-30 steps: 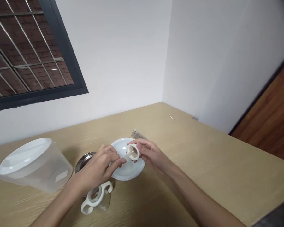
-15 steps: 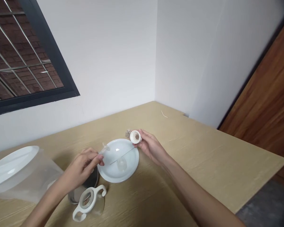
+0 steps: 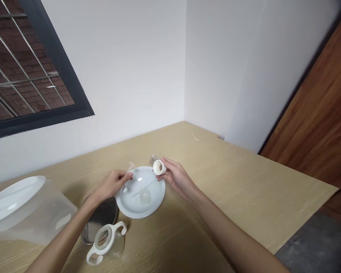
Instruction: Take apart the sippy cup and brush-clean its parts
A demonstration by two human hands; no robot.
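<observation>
My right hand (image 3: 177, 177) grips a small white screw cap (image 3: 159, 167) just above the far right rim of a white plate (image 3: 140, 206). My left hand (image 3: 113, 183) is pinched on a small clear soft piece (image 3: 130, 167) at the plate's left edge. On the plate lie a clear rounded teat (image 3: 144, 195) and a thin clear straw (image 3: 143, 187).
A clear cup with a white two-handled collar (image 3: 104, 239) lies near me beside a steel bowl (image 3: 100, 220). A large clear tub with a white lid (image 3: 22, 208) sits at the left. A small brush (image 3: 152, 157) lies beyond the plate. The wooden table's edge (image 3: 301, 223) drops off at right.
The hands have come apart: the left drew the clear piece out of the cap and left the straw on the plate. The right hand lifted the cap toward the far rim.
</observation>
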